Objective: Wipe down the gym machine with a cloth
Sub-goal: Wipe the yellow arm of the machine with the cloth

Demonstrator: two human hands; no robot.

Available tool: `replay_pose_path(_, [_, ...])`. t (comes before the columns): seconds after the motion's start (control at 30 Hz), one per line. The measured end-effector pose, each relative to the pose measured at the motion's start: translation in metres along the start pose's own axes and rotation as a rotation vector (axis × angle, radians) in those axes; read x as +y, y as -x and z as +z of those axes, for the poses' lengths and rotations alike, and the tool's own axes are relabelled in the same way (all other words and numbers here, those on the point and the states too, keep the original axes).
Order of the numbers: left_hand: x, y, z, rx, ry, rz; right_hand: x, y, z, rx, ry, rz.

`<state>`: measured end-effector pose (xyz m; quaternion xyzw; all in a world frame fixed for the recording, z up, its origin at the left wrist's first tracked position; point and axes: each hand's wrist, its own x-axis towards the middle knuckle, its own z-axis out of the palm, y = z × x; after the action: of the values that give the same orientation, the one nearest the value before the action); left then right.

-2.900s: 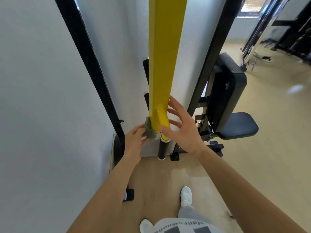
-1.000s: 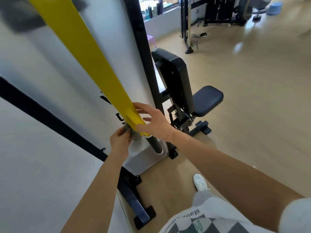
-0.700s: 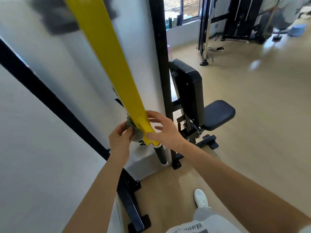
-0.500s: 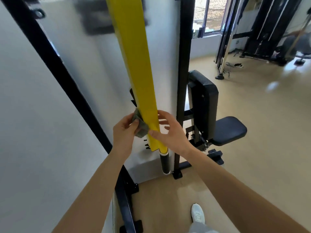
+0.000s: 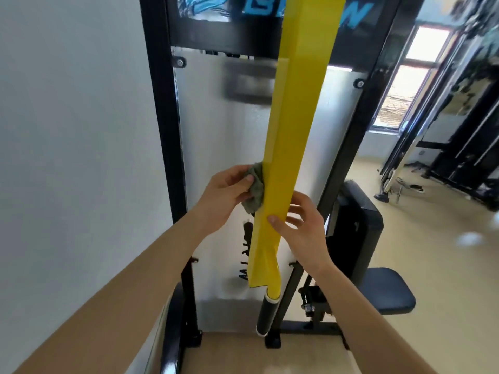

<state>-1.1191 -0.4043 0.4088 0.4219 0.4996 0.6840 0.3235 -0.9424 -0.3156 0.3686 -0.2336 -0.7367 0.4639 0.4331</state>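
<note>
A long yellow arm [image 5: 293,130] of the gym machine hangs down the middle of the view, ending in a black handle grip [image 5: 266,315]. My left hand [image 5: 225,194] grips a crumpled grey-green cloth [image 5: 255,188] and presses it against the arm's left edge. My right hand [image 5: 302,229] holds the arm lower down, thumb on its front face and fingers curled round the right side. Behind the arm stands the machine's frosted shield panel [image 5: 232,147] in a black frame [image 5: 162,130].
A black padded backrest [image 5: 356,225] and seat [image 5: 388,292] stand to the right of the frame. A pale wall [image 5: 75,157] is close on the left. More black gym machines [image 5: 464,157] and a window [image 5: 405,85] lie at the far right across a beige floor.
My left hand has slid the cloth upward along the yellow arm's left edge. My right hand has kept its hold on the arm. The view has tilted up, showing the machine's top panel.
</note>
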Motion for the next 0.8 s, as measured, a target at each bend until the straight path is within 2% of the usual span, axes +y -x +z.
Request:
replay_pose_path(0.1, [0.003, 0.001, 0.003, 0.001, -0.016, 0.028, -0.013, -0.004, -0.001, 0.011, -0.038, -0.029])
replay_pose_path(0.23, [-0.01, 0.012, 0.004, -0.006, -0.054, -0.035, -0.036, -0.015, -0.005, 0.035, -0.057, -0.114])
replay_pose_path(0.4, [-0.014, 0.015, 0.003, -0.032, -0.13, -0.077, -0.038, -0.016, -0.005, 0.042, -0.039, -0.136])
replay_pose_path(0.8, [0.042, -0.011, 0.008, 0.03, -0.221, 0.161, -0.044, -0.021, -0.001, 0.052, 0.005, -0.086])
